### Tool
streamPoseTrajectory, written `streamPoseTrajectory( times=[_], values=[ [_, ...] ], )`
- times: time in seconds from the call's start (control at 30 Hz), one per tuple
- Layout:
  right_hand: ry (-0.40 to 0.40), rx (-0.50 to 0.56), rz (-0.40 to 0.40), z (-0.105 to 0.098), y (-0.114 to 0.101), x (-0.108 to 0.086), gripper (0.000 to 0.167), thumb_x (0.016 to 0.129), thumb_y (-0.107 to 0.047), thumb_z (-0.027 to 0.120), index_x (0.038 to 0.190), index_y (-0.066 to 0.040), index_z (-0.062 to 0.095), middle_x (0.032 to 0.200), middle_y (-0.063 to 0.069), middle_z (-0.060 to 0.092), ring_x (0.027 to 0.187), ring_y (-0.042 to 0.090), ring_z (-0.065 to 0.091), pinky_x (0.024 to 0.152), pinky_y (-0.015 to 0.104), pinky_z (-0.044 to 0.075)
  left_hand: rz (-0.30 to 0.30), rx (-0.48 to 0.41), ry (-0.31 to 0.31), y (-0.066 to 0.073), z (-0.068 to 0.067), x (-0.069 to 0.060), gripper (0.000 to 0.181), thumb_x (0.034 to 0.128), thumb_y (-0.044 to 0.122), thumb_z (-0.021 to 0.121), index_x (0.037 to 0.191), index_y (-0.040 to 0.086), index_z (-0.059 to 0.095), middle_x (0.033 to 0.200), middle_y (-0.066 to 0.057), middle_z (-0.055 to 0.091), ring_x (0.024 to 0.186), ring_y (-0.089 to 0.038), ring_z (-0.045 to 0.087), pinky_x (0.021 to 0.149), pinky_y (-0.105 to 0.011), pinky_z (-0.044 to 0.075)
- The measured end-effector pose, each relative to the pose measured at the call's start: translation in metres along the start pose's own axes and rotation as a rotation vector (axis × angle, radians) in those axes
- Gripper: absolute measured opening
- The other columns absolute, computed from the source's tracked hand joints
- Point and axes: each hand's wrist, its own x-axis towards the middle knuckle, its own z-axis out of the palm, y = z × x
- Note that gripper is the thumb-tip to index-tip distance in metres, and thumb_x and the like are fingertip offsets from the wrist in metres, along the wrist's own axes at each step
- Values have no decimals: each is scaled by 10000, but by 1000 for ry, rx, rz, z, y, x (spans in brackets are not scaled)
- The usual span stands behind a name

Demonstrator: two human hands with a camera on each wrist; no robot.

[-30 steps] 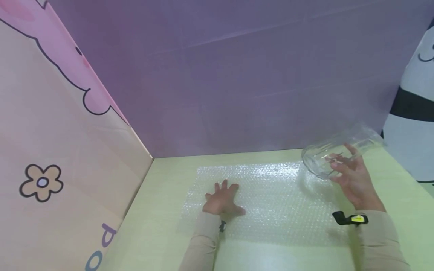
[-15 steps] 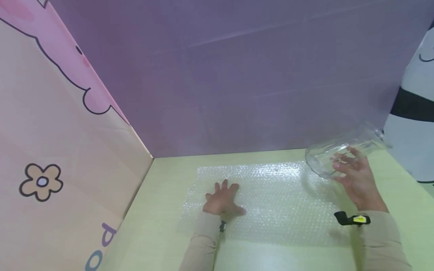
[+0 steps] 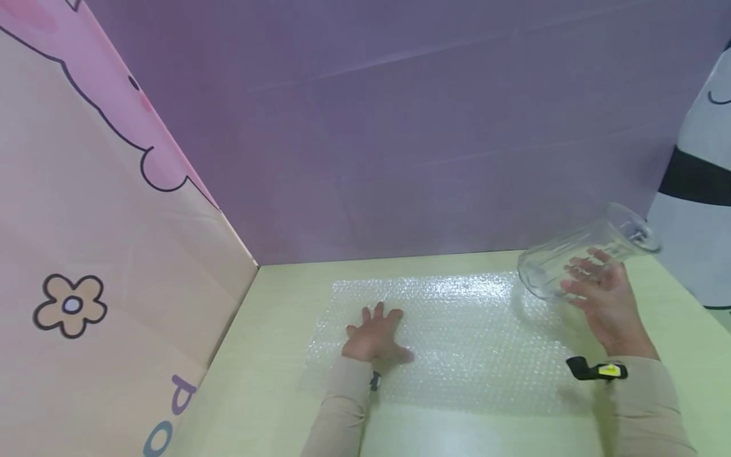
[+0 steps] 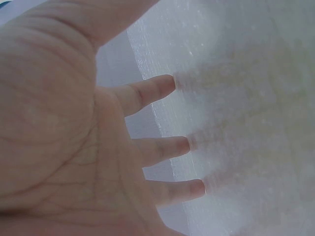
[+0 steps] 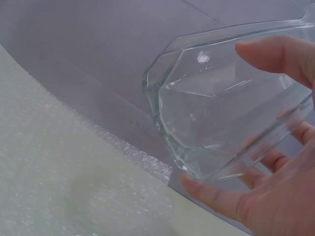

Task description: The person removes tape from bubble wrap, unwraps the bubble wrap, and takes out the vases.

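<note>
A sheet of bubble wrap (image 3: 468, 355) lies flat on the table. My left hand (image 3: 374, 336) rests on its left part, fingers spread and straight. In the left wrist view the fingertips (image 4: 183, 143) touch the bubble wrap. Above the sheet's far right corner, my right hand (image 3: 613, 311) holds a clear glass vase (image 3: 545, 263). The vase leans on its side, with its faceted base pointing left and its flared mouth up to the right. Thumb and fingers curve round its glass wall (image 5: 206, 118) in the right wrist view.
The pale yellow table (image 3: 274, 304) meets a purple backdrop (image 3: 388, 158) at its far edge. On the left stands a panel (image 3: 131, 254) with a flower and letters. A panda-print panel (image 3: 697, 247) is at the right.
My right hand has shifted slightly to the right with the vase, whose mouth now shows more clearly. The left hand has stayed in place on the bubble wrap.
</note>
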Motion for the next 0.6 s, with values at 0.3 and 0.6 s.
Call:
streamPoseTrajectory(
  times=[0.3, 0.6],
  values=[
    [34, -23, -17, 0, 1, -1, 650, 922, 239, 510, 1402, -168, 347, 1260, -32, 643, 1112, 97, 655, 779, 295, 630, 5, 5, 5, -1, 0, 0, 926, 761, 507, 854, 1547, 259, 433, 1682, -197, 247, 1532, -527, 192, 1029, -857, 285],
    [73, 17, -25, -1, 0, -2, 669, 898, 255, 535, 1390, -173, 387, 1281, -26, 609, 1134, 103, 639, 774, 297, 631, 0, 8, 0, -2, 1, 1, 927, 760, 513, 853, 1548, 267, 431, 1685, -190, 246, 1535, -523, 188, 1030, -858, 282]
  ],
)
